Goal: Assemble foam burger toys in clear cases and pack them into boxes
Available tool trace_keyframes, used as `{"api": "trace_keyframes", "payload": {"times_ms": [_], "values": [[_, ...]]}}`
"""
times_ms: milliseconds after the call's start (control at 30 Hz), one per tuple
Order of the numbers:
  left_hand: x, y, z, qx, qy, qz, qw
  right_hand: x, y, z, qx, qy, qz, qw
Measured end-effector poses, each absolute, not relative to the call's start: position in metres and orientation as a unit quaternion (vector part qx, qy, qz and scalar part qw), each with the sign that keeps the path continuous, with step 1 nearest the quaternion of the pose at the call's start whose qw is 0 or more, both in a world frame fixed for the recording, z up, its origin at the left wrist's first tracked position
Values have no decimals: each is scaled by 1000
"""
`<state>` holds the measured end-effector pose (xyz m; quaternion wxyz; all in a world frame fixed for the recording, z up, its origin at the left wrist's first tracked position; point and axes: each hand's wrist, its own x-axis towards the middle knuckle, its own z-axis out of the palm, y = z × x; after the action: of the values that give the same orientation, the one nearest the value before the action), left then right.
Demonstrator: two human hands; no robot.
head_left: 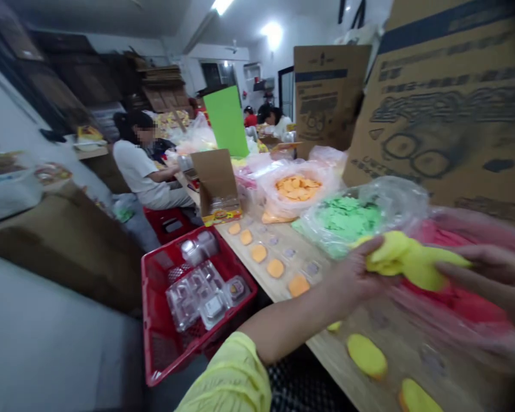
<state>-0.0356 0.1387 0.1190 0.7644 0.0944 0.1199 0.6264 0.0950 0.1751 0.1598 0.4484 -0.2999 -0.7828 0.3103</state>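
My left hand [355, 276] is closed on a bunch of soft yellow flat pieces [405, 260] held above the wooden table [395, 343]. My right hand [491, 269] comes in from the right and its fingers pinch the other end of the same yellow bunch. Just behind my hands lies a plastic bag of red pieces [467, 297]. A bag of green pieces [347, 220] sits beyond my left hand. More yellow pieces [367, 356] lie on the table below my hands.
Orange pieces [276, 268] lie in a row on the table, with an open bag of orange pieces [297, 187] behind. A red crate [154, 320] of clear plastic trays stands at the table's left. Large cardboard boxes [450, 114] rise on the right. A seated person [139, 166] works farther back.
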Motion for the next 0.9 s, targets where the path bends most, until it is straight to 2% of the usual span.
{"api": "trace_keyframes", "payload": {"times_ms": [167, 233, 300, 400, 600, 733, 900], "values": [[-187, 53, 86, -80, 201, 765, 607, -41, 167, 155, -214, -816, 490, 220], [-231, 18, 71, -123, 239, 798, 539, -111, 162, 135, -164, -814, 532, 163], [-265, -15, 57, -155, 270, 821, 480, -176, 158, 111, -114, -833, 525, 134], [-300, -52, 42, -195, 288, 833, 430, -260, 156, 78, -61, -923, 353, 138], [-331, -77, 25, -236, 282, 839, 402, -373, 146, 43, -45, -961, 205, 182], [-337, -79, 17, -245, 267, 835, 414, -395, 134, 26, -5, -976, 112, 186], [-342, -80, 12, -258, 267, 833, 410, -391, 131, -1, 48, -986, 54, 148]]}}
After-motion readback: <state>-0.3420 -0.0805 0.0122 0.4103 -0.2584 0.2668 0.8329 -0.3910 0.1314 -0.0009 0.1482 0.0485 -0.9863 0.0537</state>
